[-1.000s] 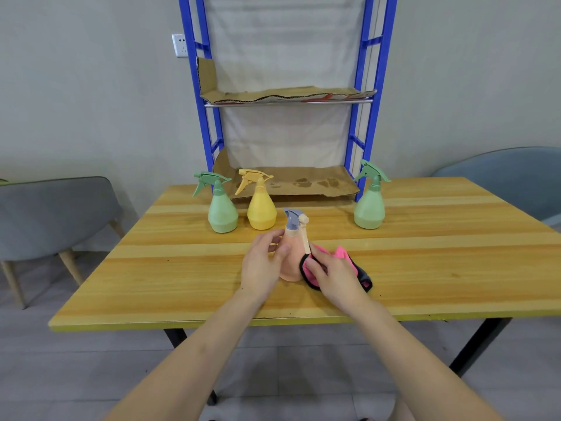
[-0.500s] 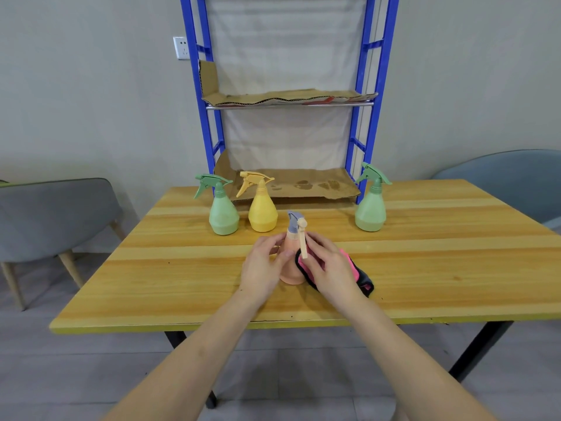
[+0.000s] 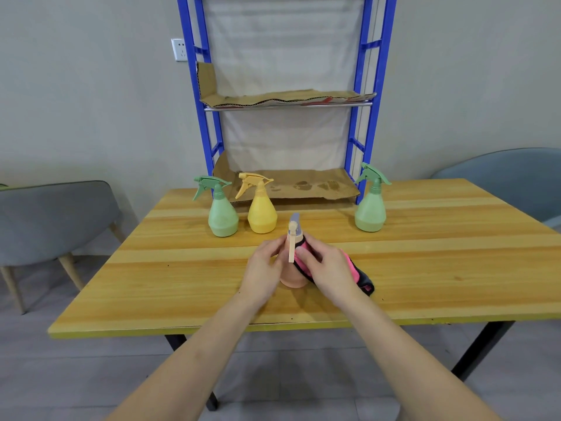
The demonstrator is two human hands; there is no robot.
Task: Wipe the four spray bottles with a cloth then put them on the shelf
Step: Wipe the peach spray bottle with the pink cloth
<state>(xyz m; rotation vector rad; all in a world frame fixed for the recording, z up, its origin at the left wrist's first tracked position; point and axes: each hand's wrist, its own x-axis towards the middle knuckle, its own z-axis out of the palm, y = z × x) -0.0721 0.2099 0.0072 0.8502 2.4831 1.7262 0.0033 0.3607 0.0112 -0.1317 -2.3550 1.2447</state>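
Note:
A peach spray bottle with a grey head stands on the wooden table near the front middle. My left hand grips its left side. My right hand holds a pink and black cloth and presses it against the bottle's right side and neck. Farther back stand a green bottle and a yellow bottle side by side at the left, and another green bottle at the right. Behind them rises the blue shelf, its levels lined with cardboard.
Grey chairs stand at the left and at the right of the table. The shelf's lower cardboard level lies at table height just behind the bottles. A wall socket is on the wall at the left of the shelf.
The bottle has turned so that its trigger now points toward me. My right hand with the cloth has moved up from the bottle's lower body toward its neck.

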